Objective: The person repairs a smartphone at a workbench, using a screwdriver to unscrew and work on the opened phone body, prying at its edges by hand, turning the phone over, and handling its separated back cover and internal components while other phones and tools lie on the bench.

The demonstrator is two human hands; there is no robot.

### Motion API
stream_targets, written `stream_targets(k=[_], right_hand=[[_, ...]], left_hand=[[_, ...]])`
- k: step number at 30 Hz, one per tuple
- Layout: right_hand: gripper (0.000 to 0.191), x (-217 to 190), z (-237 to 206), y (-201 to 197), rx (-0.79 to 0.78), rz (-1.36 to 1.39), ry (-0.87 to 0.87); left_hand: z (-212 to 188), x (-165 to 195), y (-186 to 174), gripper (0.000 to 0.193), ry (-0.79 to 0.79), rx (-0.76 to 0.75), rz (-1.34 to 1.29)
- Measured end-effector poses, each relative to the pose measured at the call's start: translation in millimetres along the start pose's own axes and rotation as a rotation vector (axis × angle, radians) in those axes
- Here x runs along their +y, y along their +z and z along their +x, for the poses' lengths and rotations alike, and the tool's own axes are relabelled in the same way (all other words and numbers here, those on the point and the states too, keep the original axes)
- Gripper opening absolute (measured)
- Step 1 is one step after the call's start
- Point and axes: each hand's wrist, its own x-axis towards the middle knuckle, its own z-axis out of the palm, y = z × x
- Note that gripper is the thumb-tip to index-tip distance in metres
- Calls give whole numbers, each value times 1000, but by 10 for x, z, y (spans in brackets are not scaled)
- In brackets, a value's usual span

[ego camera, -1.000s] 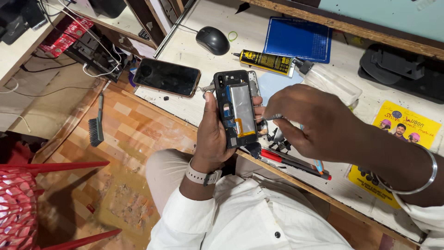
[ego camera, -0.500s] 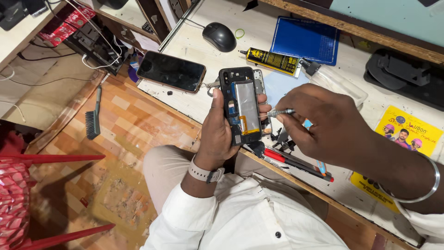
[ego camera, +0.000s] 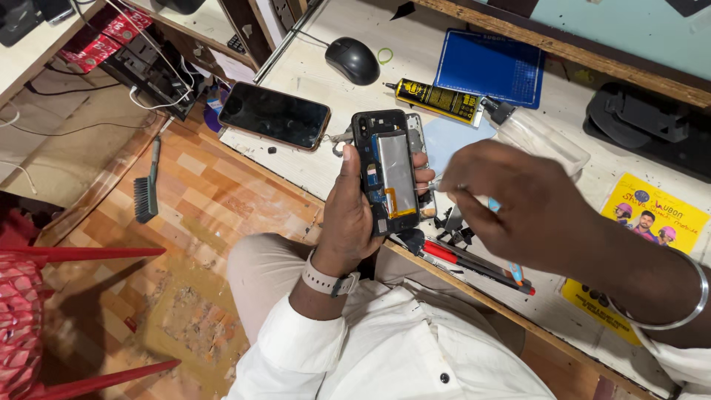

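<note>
The left hand (ego camera: 354,211) wraps the opened phone (ego camera: 389,172) from behind, fingers clamped on its edges, holding it upright over the worktop (ego camera: 318,78) edge. The right hand (ego camera: 518,204), at three o'clock, pinches a thin tool (ego camera: 442,185) at the phone's side. Light, stiff, but fragile inside: best gripped by the frame, clear of the battery (ego camera: 396,172). A second phone (ego camera: 275,115) lies at ten o'clock.
</note>
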Motion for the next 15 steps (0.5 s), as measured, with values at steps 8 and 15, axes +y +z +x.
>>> stream_targets(k=[8, 15], right_hand=[[27, -58, -24, 104, -77, -283, -16], [30, -62, -35, 100, -110, -271, 76]], left_hand=[[10, -33, 40, 71, 100, 54, 136], [-13, -13, 36, 70, 125, 57, 123]])
